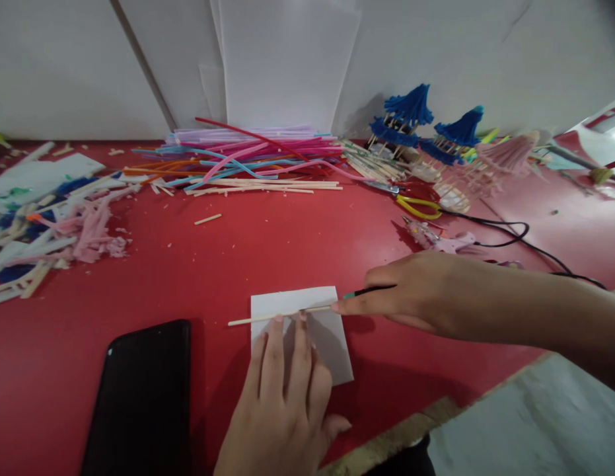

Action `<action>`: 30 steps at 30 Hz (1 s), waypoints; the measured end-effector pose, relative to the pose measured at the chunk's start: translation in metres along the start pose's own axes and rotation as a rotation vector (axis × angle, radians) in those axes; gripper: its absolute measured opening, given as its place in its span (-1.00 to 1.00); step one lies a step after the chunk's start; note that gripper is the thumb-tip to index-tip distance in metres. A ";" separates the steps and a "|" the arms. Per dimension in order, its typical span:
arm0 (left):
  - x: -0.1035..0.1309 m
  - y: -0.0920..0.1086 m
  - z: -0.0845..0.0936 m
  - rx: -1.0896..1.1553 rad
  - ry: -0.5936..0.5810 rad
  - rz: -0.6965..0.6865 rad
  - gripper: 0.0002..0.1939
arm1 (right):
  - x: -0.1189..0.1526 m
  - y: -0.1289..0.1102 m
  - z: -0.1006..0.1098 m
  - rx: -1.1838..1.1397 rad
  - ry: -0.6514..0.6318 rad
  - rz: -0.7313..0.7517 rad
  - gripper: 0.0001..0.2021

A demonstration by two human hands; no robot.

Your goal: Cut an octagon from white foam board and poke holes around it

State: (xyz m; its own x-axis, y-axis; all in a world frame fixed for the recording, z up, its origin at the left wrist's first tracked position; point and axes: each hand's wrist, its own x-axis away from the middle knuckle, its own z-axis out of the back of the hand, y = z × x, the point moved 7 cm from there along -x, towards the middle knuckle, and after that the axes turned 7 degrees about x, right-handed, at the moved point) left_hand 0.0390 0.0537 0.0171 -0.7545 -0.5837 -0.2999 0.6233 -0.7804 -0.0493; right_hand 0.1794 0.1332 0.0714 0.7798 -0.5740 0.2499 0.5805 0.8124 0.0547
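Observation:
A thin wooden stick (pixel 240 322) lies across a white square card (pixel 329 344) on the red table. My left hand (pixel 290 396) rests palm down on the card, its fingers extended and slightly apart, with fingertips touching the stick. From the right, my right hand (pixel 411 294) is closed around a craft knife (pixel 359 291) with a dark and green handle. Its thin blade lies along the stick, its tip close to my left fingertips. The right index finger points along the knife; part of the handle is hidden in the hand.
A black phone (pixel 141 396) lies at the left, near scraps (pixel 94 228). Coloured pipe cleaners (pixel 248 152) and sticks lie at the back. Yellow-handled scissors (pixel 419 207), a glue gun (pixel 436 238) with its cable and blue-roofed models (pixel 409 106) are at the right.

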 end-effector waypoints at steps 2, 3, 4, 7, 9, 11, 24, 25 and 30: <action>0.000 -0.001 0.000 -0.001 0.000 0.011 -0.45 | 0.002 -0.001 -0.001 -0.014 -0.049 0.020 -0.42; 0.001 -0.001 -0.001 0.002 -0.001 0.019 -0.45 | 0.003 -0.001 -0.001 -0.018 -0.059 0.023 -0.43; 0.001 -0.001 0.000 0.002 -0.001 0.026 -0.45 | 0.004 -0.001 0.000 -0.015 -0.052 0.017 -0.45; 0.001 -0.001 0.000 -0.014 -0.005 0.023 -0.45 | 0.007 -0.001 0.004 -0.007 -0.024 0.016 -0.50; 0.001 -0.001 0.000 -0.023 -0.011 0.006 -0.46 | 0.009 0.000 0.004 -0.016 -0.014 0.010 -0.53; 0.001 -0.001 0.000 -0.025 -0.015 0.005 -0.47 | 0.011 0.001 0.003 -0.018 -0.009 -0.001 -0.54; 0.001 -0.002 0.001 -0.016 -0.024 0.008 -0.43 | 0.028 0.012 -0.008 -0.065 -0.016 -0.028 -0.57; 0.001 -0.002 0.001 -0.015 -0.025 0.005 -0.43 | 0.029 0.012 -0.008 -0.070 -0.015 -0.019 -0.57; -0.001 -0.002 0.001 -0.012 -0.025 0.013 -0.40 | 0.033 0.017 -0.014 -0.075 -0.063 -0.021 -0.57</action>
State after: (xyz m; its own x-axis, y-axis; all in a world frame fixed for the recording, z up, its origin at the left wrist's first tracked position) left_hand 0.0385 0.0558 0.0191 -0.7515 -0.5990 -0.2765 0.6350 -0.7704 -0.0569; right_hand 0.2180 0.1266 0.0668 0.7521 -0.5815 0.3100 0.6145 0.7889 -0.0110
